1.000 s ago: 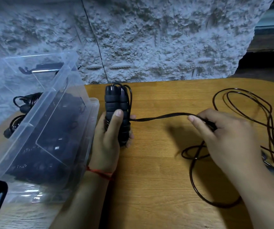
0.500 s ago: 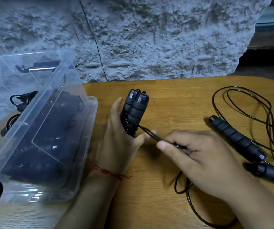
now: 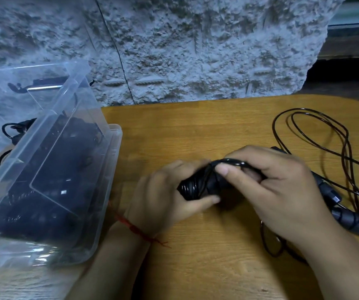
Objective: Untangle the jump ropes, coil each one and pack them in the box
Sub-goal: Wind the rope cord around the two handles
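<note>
My left hand [image 3: 165, 198] grips the black foam-handled jump rope bundle [image 3: 198, 187] over the bench centre. My right hand [image 3: 282, 191] pinches its cord across the handles. The grained wooden bench [image 3: 195, 131] abuts a rough grey stone wall [image 3: 195, 50]. A clear plastic box [image 3: 114, 148], left, holds dark rope bundles [image 3: 44, 191]. A second black jump rope [image 3: 347, 135] lies loose, right.

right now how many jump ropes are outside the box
2: one bundle between left hand and right hand, one loose rope on the table. More may hide in the box.
</note>
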